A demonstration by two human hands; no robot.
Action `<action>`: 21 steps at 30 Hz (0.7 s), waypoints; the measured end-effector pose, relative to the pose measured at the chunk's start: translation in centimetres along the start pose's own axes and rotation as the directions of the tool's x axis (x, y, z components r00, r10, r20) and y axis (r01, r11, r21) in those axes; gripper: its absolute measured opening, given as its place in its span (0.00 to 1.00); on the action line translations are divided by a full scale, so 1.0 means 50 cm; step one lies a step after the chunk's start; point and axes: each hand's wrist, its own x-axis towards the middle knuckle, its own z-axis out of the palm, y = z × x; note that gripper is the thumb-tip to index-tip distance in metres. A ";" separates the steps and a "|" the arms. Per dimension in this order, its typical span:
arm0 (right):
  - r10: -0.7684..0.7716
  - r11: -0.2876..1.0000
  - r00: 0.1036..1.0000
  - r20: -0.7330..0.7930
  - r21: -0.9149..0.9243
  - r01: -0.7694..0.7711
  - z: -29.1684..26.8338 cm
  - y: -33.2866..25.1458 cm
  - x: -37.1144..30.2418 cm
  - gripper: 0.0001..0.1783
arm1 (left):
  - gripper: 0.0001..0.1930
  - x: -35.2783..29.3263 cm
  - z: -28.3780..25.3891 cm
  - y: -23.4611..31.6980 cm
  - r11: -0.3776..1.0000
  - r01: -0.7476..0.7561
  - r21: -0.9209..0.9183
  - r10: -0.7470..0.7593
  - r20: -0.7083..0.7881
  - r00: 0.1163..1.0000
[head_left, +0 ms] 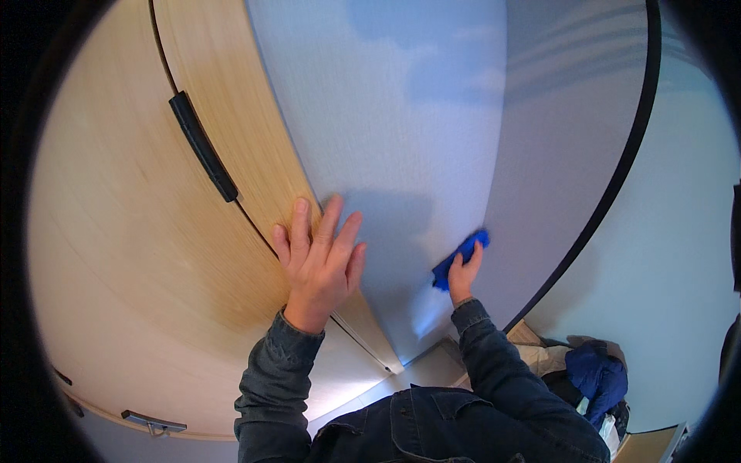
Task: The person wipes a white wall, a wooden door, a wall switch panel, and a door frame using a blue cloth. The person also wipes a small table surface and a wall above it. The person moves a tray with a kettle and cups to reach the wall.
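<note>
My left hand (318, 266) is spread open, its fingers stretched out over the light wood door frame (297, 174), with the fingertips near the edge where the wood meets a pale blue-white wall panel (401, 147). Whether the palm presses on the wood cannot be told. To the right, my right hand (465, 279) grips a fuzzy bright blue cloth (455, 266) and holds it against the lower part of the pale panel, near its border with a greyer surface. The cloth looks bunched along the fingers, some of which are hidden behind it.
A light wood door (131, 208) fills the left side, with a black hinge (202, 147) at its seam and a metal handle (154, 422) low down. A black strip (617, 177) borders the grey surface (559, 139). Dark blue clothing (596, 378) lies heaped at lower right.
</note>
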 end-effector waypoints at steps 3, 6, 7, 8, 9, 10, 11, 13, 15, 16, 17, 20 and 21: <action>0.324 0.939 0.946 0.021 0.116 -0.324 0.011 -0.011 0.004 0.34 | 0.17 0.001 0.000 -0.003 1.000 0.005 0.009 -0.005 -0.011 1.000; -0.291 0.952 0.945 -0.149 0.053 0.302 0.019 -0.163 0.078 0.32 | 0.18 0.001 -0.001 0.001 1.000 0.003 0.014 -0.002 -0.011 1.000; -0.456 0.879 0.873 -0.174 0.065 0.472 0.017 -0.236 0.112 0.32 | 0.17 0.001 -0.001 0.001 1.000 0.006 0.018 -0.006 -0.012 1.000; -0.557 0.805 0.811 -0.182 0.125 0.581 0.017 -0.312 0.141 0.32 | 0.17 0.000 -0.001 0.003 1.000 0.011 0.024 -0.011 -0.015 1.000; -0.649 0.735 0.745 -0.155 0.124 0.666 0.013 -0.387 0.171 0.31 | 0.17 -0.001 -0.002 0.003 0.999 0.012 0.030 -0.012 -0.008 1.000; -0.709 0.664 0.685 -0.168 0.168 0.728 0.017 -0.456 0.191 0.29 | 0.17 -0.002 -0.002 0.002 0.999 0.013 0.040 -0.013 0.000 1.000; -0.762 0.587 0.617 -0.197 0.191 0.787 0.023 -0.512 0.203 0.27 | 0.16 -0.003 -0.003 0.001 0.998 0.029 0.050 -0.029 0.013 0.999; -0.870 0.442 0.470 -0.148 0.189 0.877 0.027 -0.567 0.198 0.26 | 0.16 -0.006 -0.001 0.000 0.997 0.022 0.078 -0.021 -0.013 1.000; -0.949 0.310 0.314 0.015 0.205 0.928 0.026 -0.551 0.160 0.25 | 0.16 -0.009 0.001 -0.003 0.998 0.033 0.053 -0.030 -0.055 0.998; -0.964 0.246 0.210 0.165 0.247 0.937 0.023 -0.522 0.139 0.21 | 0.16 -0.011 0.001 -0.004 0.999 0.043 0.016 -0.041 -0.089 0.995; -0.987 0.105 0.059 0.149 0.324 0.940 0.018 -0.484 0.114 0.18 | 0.15 -0.013 0.002 -0.005 0.999 0.038 -0.015 -0.040 -0.142 0.989; -0.925 0.179 -0.076 0.372 0.601 0.779 -0.016 -0.361 0.034 0.15 | 0.14 -0.018 0.003 -0.007 0.984 0.050 -0.171 -0.087 -0.221 0.971; -0.883 0.121 -0.208 0.420 0.633 0.765 -0.027 -0.332 0.025 0.14 | 0.14 -0.020 0.002 -0.006 0.987 0.056 -0.152 -0.087 -0.204 0.975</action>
